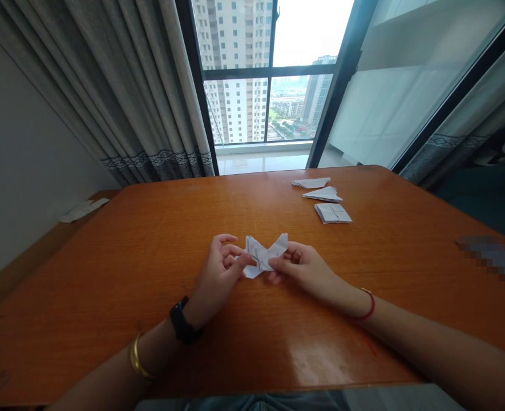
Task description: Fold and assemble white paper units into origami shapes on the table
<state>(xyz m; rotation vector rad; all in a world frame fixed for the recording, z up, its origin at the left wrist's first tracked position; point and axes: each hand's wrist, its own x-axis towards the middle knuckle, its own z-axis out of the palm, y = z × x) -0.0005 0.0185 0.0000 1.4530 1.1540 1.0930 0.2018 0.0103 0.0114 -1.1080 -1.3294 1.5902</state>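
Note:
A folded white paper (261,254) with pointed flaps spreading up and down is held between my two hands over the middle of the wooden table. My left hand (224,268) has its thumb and fingers closed on the paper's left side. On the right side, my right hand (297,265) pinches it, thumb in front and fingers behind. The fingers hide parts of the paper's edges.
Beyond my right hand lie a folded paper square (333,213), a pointed folded paper (323,194) and a flat folded strip (311,183). The wooden table (170,217) reaches toward a window. A blurred grey object (494,260) is at the right edge, white paper (83,210) at the far left.

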